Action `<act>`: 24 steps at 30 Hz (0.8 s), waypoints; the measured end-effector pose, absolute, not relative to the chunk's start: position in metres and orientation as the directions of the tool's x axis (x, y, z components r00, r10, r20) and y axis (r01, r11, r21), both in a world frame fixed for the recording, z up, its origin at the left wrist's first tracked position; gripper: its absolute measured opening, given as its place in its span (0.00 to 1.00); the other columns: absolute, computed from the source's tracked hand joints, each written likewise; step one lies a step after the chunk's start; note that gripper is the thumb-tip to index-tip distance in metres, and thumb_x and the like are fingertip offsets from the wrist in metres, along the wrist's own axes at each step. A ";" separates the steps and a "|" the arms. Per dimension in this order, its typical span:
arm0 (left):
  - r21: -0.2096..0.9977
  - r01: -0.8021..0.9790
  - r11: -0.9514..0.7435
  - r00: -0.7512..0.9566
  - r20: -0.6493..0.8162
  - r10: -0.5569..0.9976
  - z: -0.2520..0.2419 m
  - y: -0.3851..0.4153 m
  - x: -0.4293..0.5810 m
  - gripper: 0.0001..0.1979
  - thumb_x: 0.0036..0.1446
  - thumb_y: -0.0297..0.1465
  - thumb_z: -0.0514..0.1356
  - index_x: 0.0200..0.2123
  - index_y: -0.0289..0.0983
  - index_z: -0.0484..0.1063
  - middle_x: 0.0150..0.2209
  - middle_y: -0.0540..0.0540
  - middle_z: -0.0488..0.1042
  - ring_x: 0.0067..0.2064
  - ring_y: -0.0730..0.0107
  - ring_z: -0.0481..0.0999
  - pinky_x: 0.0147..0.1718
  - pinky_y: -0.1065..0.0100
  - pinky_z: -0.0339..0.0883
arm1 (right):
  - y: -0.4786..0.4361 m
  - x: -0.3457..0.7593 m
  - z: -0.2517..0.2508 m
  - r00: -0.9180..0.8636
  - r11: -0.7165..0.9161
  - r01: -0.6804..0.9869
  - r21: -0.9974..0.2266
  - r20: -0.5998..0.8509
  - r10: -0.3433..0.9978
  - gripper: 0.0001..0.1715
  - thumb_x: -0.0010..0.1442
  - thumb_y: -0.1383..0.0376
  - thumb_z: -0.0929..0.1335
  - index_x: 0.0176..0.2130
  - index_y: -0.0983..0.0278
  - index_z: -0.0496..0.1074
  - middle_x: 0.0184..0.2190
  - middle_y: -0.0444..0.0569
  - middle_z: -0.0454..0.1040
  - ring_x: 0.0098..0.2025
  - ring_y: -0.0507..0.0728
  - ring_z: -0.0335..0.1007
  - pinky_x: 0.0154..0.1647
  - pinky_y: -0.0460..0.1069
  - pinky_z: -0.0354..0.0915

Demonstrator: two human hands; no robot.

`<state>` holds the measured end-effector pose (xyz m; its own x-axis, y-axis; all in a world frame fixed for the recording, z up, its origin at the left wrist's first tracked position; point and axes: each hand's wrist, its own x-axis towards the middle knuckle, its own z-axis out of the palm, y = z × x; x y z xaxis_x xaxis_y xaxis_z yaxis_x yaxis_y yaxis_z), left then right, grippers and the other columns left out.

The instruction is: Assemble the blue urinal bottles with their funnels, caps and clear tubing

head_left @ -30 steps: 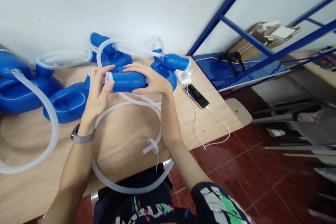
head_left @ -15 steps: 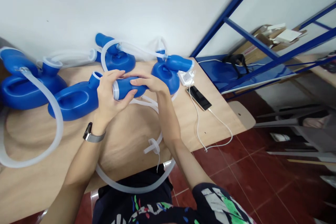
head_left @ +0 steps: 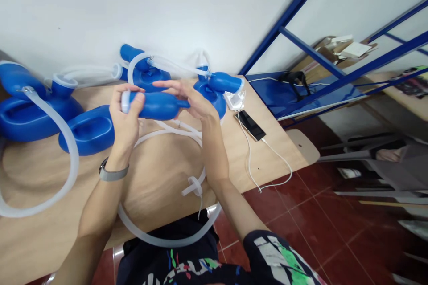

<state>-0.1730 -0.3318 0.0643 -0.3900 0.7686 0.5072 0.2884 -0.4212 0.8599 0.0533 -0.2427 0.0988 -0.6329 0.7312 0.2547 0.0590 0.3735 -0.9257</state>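
Blue plastic bulb [head_left: 157, 105] sits between both hands: left hand [head_left: 124, 118] wraps its white end, right hand [head_left: 195, 102], fingers loose, touches its thin tip.

phone [head_left: 250, 125] on table [head_left: 160, 187], right of vessels [head_left: 87, 129]
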 end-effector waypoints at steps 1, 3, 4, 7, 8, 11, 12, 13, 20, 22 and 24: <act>0.907 0.184 -0.378 -0.470 0.419 0.777 0.063 -0.329 -0.175 0.29 0.75 0.65 0.64 0.56 0.46 0.77 0.56 0.43 0.85 0.63 0.46 0.86 0.64 0.45 0.82 | -0.248 0.057 0.104 -0.671 0.382 -0.019 -0.924 0.295 0.681 0.45 0.77 0.28 0.70 0.73 0.52 0.82 0.76 0.54 0.83 0.76 0.71 0.80 0.66 0.61 0.88; 0.961 -0.026 -0.274 -0.531 0.219 0.818 0.063 -0.327 -0.178 0.29 0.76 0.65 0.61 0.56 0.46 0.76 0.61 0.41 0.85 0.65 0.45 0.86 0.56 0.49 0.85 | -0.258 0.062 0.113 -0.723 0.432 -0.119 -0.894 0.376 0.579 0.58 0.69 0.31 0.81 0.83 0.54 0.71 0.84 0.57 0.74 0.83 0.73 0.73 0.73 0.63 0.85; 0.967 -0.113 -0.230 -0.511 0.142 0.848 0.064 -0.328 -0.180 0.30 0.76 0.65 0.61 0.57 0.46 0.76 0.63 0.41 0.84 0.67 0.44 0.85 0.54 0.50 0.85 | -0.263 0.062 0.116 -0.720 0.474 -0.121 -0.872 0.405 0.564 0.67 0.65 0.34 0.85 0.86 0.54 0.65 0.85 0.58 0.72 0.84 0.73 0.71 0.74 0.63 0.84; 0.943 -0.247 -0.224 -0.372 0.121 0.921 0.069 -0.334 -0.183 0.30 0.76 0.65 0.64 0.60 0.47 0.79 0.68 0.42 0.84 0.71 0.43 0.84 0.56 0.49 0.87 | -0.269 0.059 0.117 -0.611 0.526 -0.029 -0.850 0.431 0.664 0.76 0.64 0.38 0.86 0.91 0.50 0.54 0.82 0.60 0.75 0.79 0.72 0.77 0.66 0.59 0.88; 0.932 -0.262 -0.252 -0.321 0.162 0.933 0.070 -0.337 -0.184 0.29 0.77 0.65 0.64 0.62 0.49 0.79 0.68 0.43 0.84 0.71 0.43 0.85 0.56 0.48 0.87 | -0.267 0.057 0.114 -0.551 0.520 -0.002 -0.854 0.435 0.712 0.72 0.67 0.36 0.84 0.91 0.51 0.55 0.80 0.60 0.76 0.76 0.72 0.81 0.61 0.58 0.90; 0.907 -0.278 -0.315 -0.205 0.264 0.942 0.072 -0.341 -0.181 0.30 0.71 0.61 0.75 0.68 0.56 0.79 0.62 0.47 0.87 0.64 0.47 0.90 0.55 0.49 0.89 | -0.248 0.054 0.100 -0.424 0.530 0.020 -0.848 0.473 0.772 0.57 0.73 0.29 0.76 0.84 0.53 0.69 0.75 0.55 0.82 0.69 0.69 0.86 0.54 0.56 0.90; 0.907 -0.272 -0.322 -0.177 0.282 0.943 0.071 -0.341 -0.179 0.34 0.67 0.58 0.80 0.69 0.56 0.78 0.58 0.47 0.89 0.60 0.49 0.92 0.54 0.51 0.90 | -0.239 0.054 0.095 -0.405 0.552 -0.004 -0.834 0.506 0.762 0.54 0.74 0.27 0.75 0.82 0.52 0.73 0.73 0.52 0.84 0.67 0.67 0.87 0.53 0.55 0.90; 0.910 -0.255 -0.328 -0.151 0.297 0.943 0.070 -0.340 -0.177 0.39 0.63 0.54 0.84 0.71 0.56 0.77 0.54 0.48 0.89 0.56 0.51 0.93 0.52 0.54 0.90 | -0.230 0.055 0.090 -0.381 0.573 -0.041 -0.818 0.543 0.748 0.53 0.72 0.26 0.75 0.80 0.51 0.75 0.70 0.49 0.86 0.65 0.65 0.87 0.52 0.53 0.89; 0.784 0.183 -0.593 -0.173 0.619 0.766 0.073 -0.353 -0.171 0.48 0.60 0.49 0.88 0.78 0.59 0.76 0.50 0.48 0.85 0.56 0.51 0.90 0.60 0.45 0.90 | -0.226 0.061 0.092 -0.177 0.526 -0.184 -0.830 0.554 0.813 0.58 0.65 0.23 0.76 0.79 0.46 0.67 0.44 0.41 0.83 0.35 0.54 0.79 0.32 0.51 0.80; 0.684 0.369 -0.629 -0.184 0.717 0.672 0.080 -0.361 -0.175 0.47 0.57 0.54 0.89 0.76 0.58 0.80 0.60 0.44 0.82 0.67 0.44 0.85 0.70 0.38 0.86 | -0.235 0.061 0.099 -0.194 0.536 -0.209 -0.818 0.572 0.797 0.53 0.67 0.25 0.76 0.75 0.49 0.70 0.42 0.41 0.80 0.34 0.55 0.76 0.34 0.52 0.78; 0.605 0.477 -0.637 -0.129 0.765 0.630 0.089 -0.367 -0.180 0.44 0.59 0.61 0.85 0.73 0.57 0.82 0.71 0.42 0.75 0.78 0.36 0.77 0.78 0.32 0.79 | -0.242 0.060 0.103 -0.242 0.548 -0.225 -0.806 0.591 0.770 0.47 0.69 0.29 0.78 0.71 0.53 0.75 0.43 0.43 0.81 0.38 0.56 0.77 0.39 0.52 0.78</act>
<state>-0.1798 -0.3667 0.0888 -0.1294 0.6303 0.7655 0.4773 -0.6370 0.6053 0.0604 -0.2417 0.1028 -0.2423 0.7696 0.5907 -0.2252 0.5476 -0.8059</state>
